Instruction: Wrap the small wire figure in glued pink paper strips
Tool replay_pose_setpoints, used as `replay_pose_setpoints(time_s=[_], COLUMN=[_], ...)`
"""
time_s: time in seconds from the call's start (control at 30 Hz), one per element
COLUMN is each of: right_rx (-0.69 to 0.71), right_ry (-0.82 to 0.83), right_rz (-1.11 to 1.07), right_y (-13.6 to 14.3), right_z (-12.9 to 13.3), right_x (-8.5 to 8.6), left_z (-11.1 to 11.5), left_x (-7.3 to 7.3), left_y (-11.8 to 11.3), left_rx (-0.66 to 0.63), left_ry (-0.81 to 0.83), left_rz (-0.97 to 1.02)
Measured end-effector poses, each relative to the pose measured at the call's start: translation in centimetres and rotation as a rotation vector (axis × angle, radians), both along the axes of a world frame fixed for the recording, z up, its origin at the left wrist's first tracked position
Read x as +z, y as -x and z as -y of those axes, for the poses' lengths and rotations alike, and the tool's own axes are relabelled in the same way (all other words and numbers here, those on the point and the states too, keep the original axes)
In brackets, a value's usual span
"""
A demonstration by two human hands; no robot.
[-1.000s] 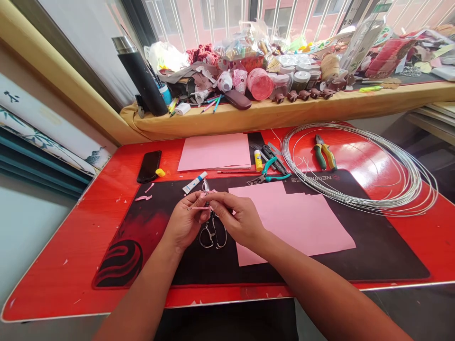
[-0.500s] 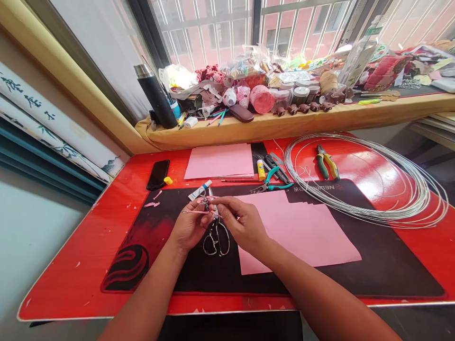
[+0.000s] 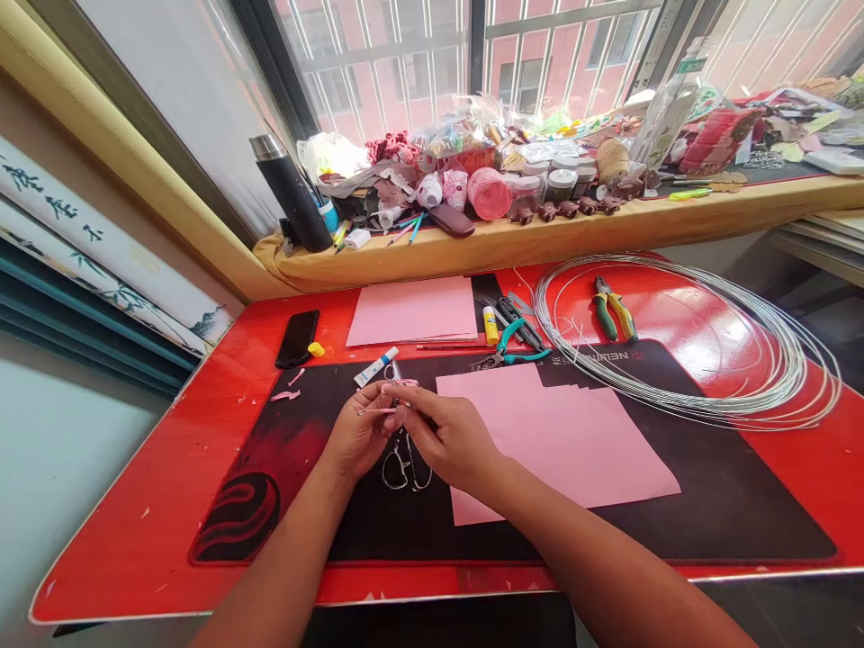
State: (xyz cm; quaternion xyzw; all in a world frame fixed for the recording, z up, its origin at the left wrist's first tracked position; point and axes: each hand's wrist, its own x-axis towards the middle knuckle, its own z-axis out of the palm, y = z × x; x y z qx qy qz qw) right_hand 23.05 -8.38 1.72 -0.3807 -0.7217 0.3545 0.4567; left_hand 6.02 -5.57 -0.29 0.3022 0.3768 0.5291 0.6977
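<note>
My left hand (image 3: 355,436) is closed, pinching a small wire piece wrapped in pink paper (image 3: 375,411), with a looped bare end sticking out to the left. My right hand (image 3: 460,441) meets it from the right, thumb and forefinger pressed on the same piece. Fingers cover most of its middle. Beneath the hands, scissors (image 3: 395,472) lie on the black mat (image 3: 398,533), handles toward me and blades mostly hidden. A white and blue tube (image 3: 376,367) rests just beyond my fingers. Under my right forearm is a pink paper sheet (image 3: 567,450) with a notched far edge.
A large wire coil (image 3: 787,360) and green-yellow pliers (image 3: 613,309) lie at right. Teal pliers (image 3: 513,346), a glue stick (image 3: 490,326) and stacked pink paper (image 3: 411,312) are farther back. A phone (image 3: 298,338) lies left. Craft items and a black flask (image 3: 292,193) crowd the sill.
My right fingers have shifted slightly left and closed in against my left fingertips, covering more of the wire piece. The view has moved a little; the tools on the table stay put.
</note>
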Motion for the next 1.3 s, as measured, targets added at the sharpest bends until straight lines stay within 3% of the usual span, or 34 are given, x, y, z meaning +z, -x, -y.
replay_pose_setpoints(time_s=[0.33,0.53,0.8,1.0,1.13,1.3], right_rx=[-0.027,-0.052,-0.085,-0.076,-0.062,-0.048], right_ry=[0.024,0.046,0.176,0.287,0.346,0.382], right_rz=[0.104,0.165,0.01,-0.125,-0.18,-0.229], right_y=[-0.1,-0.1,0.0,0.1,0.0,0.2], right_z=[0.0,0.0,-0.6,-0.9,-1.0,-1.2], right_x=[0.0,0.2,0.3,0.1,0.3,-0.2], left_z=[0.3,0.3,1.2,1.9,2.2,2.2], left_x=[0.3,0.6,0.1,0.8,1.2,1.3], left_y=[-0.1,0.0,0.4,0.1,-0.1,-0.2], left_rx=[0.035,0.06,0.226,0.417,0.447,0.471], left_ry=[-0.003,-0.053,-0.413,-0.835,-0.986,-1.026], left_rz=[0.021,-0.111,-0.705,-1.137,-1.245,-1.313])
